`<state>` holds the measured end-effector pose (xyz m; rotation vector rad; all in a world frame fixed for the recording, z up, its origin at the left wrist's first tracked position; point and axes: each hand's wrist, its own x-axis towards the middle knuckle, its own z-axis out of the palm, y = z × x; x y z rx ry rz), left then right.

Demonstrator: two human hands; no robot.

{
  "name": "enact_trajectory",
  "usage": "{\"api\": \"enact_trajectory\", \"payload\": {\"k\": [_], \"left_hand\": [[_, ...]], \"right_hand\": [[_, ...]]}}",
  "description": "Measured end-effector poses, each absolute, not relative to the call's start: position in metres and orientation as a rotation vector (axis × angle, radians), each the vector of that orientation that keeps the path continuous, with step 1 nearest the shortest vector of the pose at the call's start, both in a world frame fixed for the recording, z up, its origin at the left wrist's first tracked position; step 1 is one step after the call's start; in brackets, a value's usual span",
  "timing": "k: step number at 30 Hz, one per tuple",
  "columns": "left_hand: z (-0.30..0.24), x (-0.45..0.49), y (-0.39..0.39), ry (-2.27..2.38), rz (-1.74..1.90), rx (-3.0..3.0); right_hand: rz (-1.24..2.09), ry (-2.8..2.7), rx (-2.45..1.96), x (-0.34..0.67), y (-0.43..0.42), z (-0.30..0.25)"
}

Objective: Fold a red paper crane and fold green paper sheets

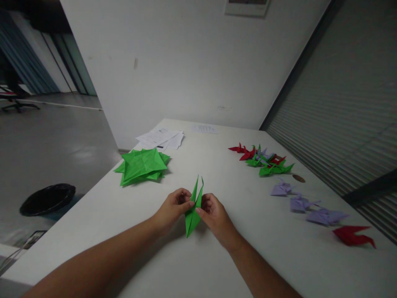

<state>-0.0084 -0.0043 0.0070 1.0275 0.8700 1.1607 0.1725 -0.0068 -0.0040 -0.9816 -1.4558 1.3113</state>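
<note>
"Bare arms [105, 252] come in at the bottom. What are the hands doing?"

"They hold one folded green paper [192, 217]. It is in the middle, over the bench [198, 273]."

"Are the fingers apart?"

"No, they pinch. The left hand [174, 207] has its thumb and fingers on the left side of the paper. The right hand [214, 215] pinches the right side."

"How does the paper look?"

"It has two thin spikes going up, and the right one is bent at its tip. Its bottom comes to a point. I can't tell if that touches the bench."

"What's on the left?"

"A green pile [142, 165] of flat folded paper, with white sheets [161, 137] behind it."

"And on the right?"

"A heap [262, 159] of red, green and purple birds. Nearer are three purple birds [298, 203] in a row, then a red bird [352, 236]."
</note>
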Motion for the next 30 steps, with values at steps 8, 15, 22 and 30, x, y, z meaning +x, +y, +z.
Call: {"api": "enact_trajectory", "payload": {"k": [8,15,22,30], "left_hand": [[-0.002,-0.008,-0.002,0.915,1.155,1.174],[-0.001,-0.011,-0.001,0.856,1.086,1.226],[0.001,-0.011,-0.005,0.895,1.039,1.237],[-0.003,-0.013,-0.002,0.892,1.006,1.258]], "right_hand": [[1.265,-1.406,-0.963,0.171,-0.007,-0.006],[1.308,-1.442,-0.926,0.172,-0.007,-0.004],[1.284,-1.473,-0.969,0.173,-0.008,-0.003],[0.955,-1.604,-1.084,0.175,-0.012,0.002]]}}
